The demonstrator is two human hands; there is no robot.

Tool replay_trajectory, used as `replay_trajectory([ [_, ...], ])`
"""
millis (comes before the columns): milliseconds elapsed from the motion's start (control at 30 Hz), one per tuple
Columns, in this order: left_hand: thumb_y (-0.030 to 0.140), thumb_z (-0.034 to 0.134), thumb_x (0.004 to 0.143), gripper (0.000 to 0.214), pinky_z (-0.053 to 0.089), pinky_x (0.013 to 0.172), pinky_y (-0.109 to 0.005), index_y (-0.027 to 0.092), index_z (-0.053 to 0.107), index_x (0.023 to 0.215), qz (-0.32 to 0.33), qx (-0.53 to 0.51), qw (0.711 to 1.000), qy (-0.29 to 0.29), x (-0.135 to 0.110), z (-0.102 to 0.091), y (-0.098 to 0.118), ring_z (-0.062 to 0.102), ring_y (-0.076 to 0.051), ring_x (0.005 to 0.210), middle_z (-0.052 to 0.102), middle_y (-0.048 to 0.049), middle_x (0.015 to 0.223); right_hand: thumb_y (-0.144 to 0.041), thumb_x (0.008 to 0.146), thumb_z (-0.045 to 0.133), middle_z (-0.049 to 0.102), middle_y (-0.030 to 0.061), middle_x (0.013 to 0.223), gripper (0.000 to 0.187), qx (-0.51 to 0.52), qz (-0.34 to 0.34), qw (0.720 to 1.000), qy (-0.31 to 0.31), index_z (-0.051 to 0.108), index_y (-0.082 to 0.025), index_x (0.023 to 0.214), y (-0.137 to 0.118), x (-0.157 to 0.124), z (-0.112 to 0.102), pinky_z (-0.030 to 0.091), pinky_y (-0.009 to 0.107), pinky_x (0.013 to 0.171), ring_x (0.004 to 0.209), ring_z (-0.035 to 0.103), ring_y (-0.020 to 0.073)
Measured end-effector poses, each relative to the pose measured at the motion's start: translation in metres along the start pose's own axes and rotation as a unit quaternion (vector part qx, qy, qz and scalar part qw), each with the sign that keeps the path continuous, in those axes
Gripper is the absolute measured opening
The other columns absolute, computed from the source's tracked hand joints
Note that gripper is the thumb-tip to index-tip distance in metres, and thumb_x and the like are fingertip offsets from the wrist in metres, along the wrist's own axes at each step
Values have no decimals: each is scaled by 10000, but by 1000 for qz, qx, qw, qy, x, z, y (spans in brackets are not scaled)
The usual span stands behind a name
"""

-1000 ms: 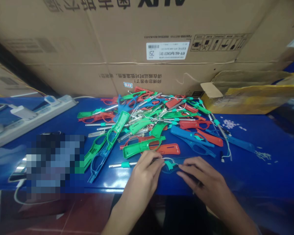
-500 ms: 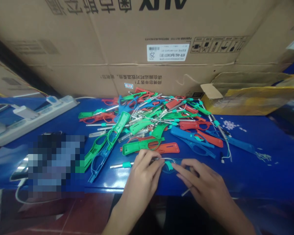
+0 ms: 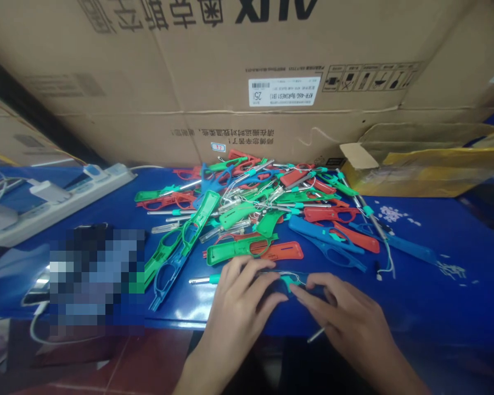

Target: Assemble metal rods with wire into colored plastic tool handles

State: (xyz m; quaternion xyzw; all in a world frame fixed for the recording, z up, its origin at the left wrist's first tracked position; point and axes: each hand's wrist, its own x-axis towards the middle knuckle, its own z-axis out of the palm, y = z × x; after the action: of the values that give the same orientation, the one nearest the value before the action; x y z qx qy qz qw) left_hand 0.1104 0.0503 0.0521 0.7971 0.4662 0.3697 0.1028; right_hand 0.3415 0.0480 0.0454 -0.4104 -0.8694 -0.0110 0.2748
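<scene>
Near the table's front edge lies a lighter with a long metal tube (image 3: 200,281) and a teal trigger (image 3: 287,283). White wires curl above the trigger. My left hand (image 3: 241,307) curls over the lighter's body and hides most of it, its thumb stretched toward the trigger. At the trigger's right side are the fingertips of my right hand (image 3: 349,315). Those fingers are closed around a thin metal rod (image 3: 316,334) whose tip sticks out below the palm; its other end is mostly hidden. Beyond my hands lies a green shell half (image 3: 222,252).
A heap of red, green and blue lighter shells (image 3: 239,214) and metal tubes spreads across the blue table. Small white pieces (image 3: 391,213) lie at the right, near a yellow-taped carton (image 3: 428,170). A power strip (image 3: 66,203) stands left. A large cardboard box (image 3: 181,71) walls the back.
My left thumb and fingers have spread apart at the trigger, pulling back a little from it. My right hand stays beside the trigger with the rod. The whole view has shifted slightly.
</scene>
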Motion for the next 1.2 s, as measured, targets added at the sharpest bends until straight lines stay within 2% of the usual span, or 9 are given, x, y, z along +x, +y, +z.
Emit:
replay_trajectory([
  [100,237,732,955,231,489,959,-480,204,687,1179,3,7,1000,-4,-1,0,2,541,-294,1166,684,-76,1278,-27,981,453,727,26,1003,467,2,2,1000,9,735,-315,1216,-1,2,-2,509,237,676,774,670,127],
  [233,137,666,987,168,481,999,-465,210,691,1136,-18,-12,1000,-2,1,-1,2,527,-266,1176,670,-60,1286,54,923,403,737,19,988,574,-5,2,1000,14,759,-320,1174,-1,3,-2,510,227,651,759,675,117],
  [400,117,651,988,137,497,959,-467,216,683,1078,-25,-15,999,-12,8,-3,-2,547,-261,1148,679,-56,1251,37,940,416,756,23,1035,562,-6,10,1000,2,757,-334,1188,0,2,-1,546,231,627,767,707,122],
  [467,120,652,988,110,508,934,-456,212,677,1042,-28,-23,999,-12,10,-3,-3,564,-253,1115,689,-55,1198,53,930,403,765,23,1139,593,-10,5,1000,-2,746,-339,1213,0,1,-1,581,249,674,853,740,133],
  [567,107,641,987,99,516,910,-448,202,664,1003,-39,-29,999,-16,11,-3,-3,575,-249,1084,692,-56,1151,96,887,361,749,-14,1286,681,-20,-17,1000,-11,711,-341,1275,2,0,-1,620,332,846,994,760,150],
  [667,98,624,993,103,524,897,-446,189,666,1018,-39,-19,999,-21,10,-2,-3,581,-250,1062,692,-67,1137,114,853,346,737,-49,1324,716,-23,-26,999,-14,694,-330,1294,3,0,-2,612,374,921,1020,764,150],
  [833,125,620,1000,93,527,842,-441,187,688,1004,-16,42,999,-27,13,-2,-5,593,-273,1043,692,-77,1155,120,841,349,707,-89,1363,706,-16,-32,999,-11,705,-308,1276,2,3,-4,616,333,811,963,766,148],
  [967,121,585,1014,93,496,793,-428,178,638,964,-6,85,996,-35,14,1,-7,611,-280,1012,702,-82,1141,117,848,354,703,-102,1358,663,-7,-40,999,-13,721,-272,1239,0,5,-5,610,310,741,897,756,139],
  [1200,122,490,1059,125,468,897,-419,215,545,996,-41,1,998,-42,9,6,-16,605,-246,1083,657,-78,1191,103,840,352,704,-84,1355,648,-4,-41,999,-31,726,-245,1239,0,8,-6,628,324,729,868,750,152],
])
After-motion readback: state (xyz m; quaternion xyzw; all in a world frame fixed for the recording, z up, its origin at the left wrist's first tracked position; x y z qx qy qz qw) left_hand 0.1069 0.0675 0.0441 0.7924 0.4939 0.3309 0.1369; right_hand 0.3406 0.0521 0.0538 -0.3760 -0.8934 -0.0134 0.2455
